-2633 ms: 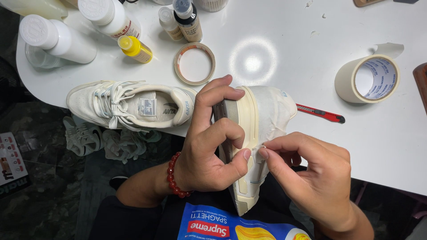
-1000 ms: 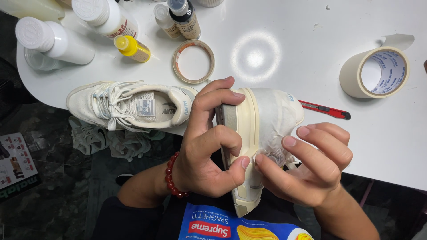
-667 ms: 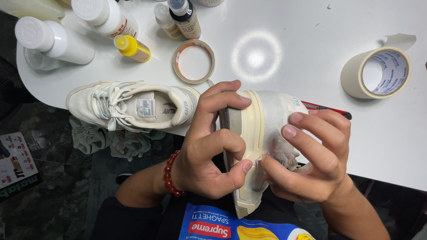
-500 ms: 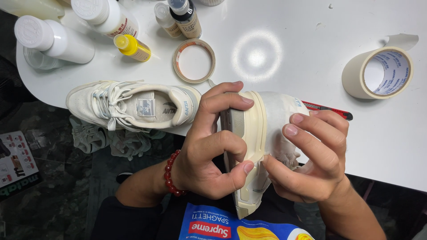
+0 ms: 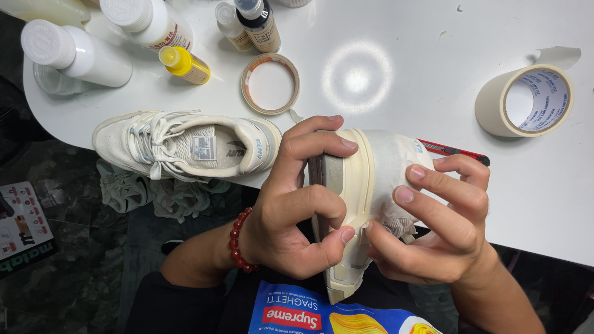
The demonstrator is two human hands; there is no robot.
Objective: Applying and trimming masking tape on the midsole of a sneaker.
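Sneaker [image 5: 371, 185] on its side, gripped at the table [image 5: 383, 37] edge by 2 closed hands: left hand [image 5: 291, 210] pinching the taped sole, right hand [image 5: 442, 222] now wrapped over the upper, no longer picking at tape. Beyond lie 1 second shoe [image 5: 179, 145] and 2 tape rolls [image 5: 526, 99].

My left hand [image 5: 291, 210] sits at the centre of the frame, fingers curled, the thumb pressed forward at lower centre, and a red bead bracelet [image 5: 238, 241] rings its wrist. My right hand [image 5: 442, 226] comes in from the lower right, fingers bent and spread, thumb tip meeting the left thumb. Both forearms run toward the bottom edge.
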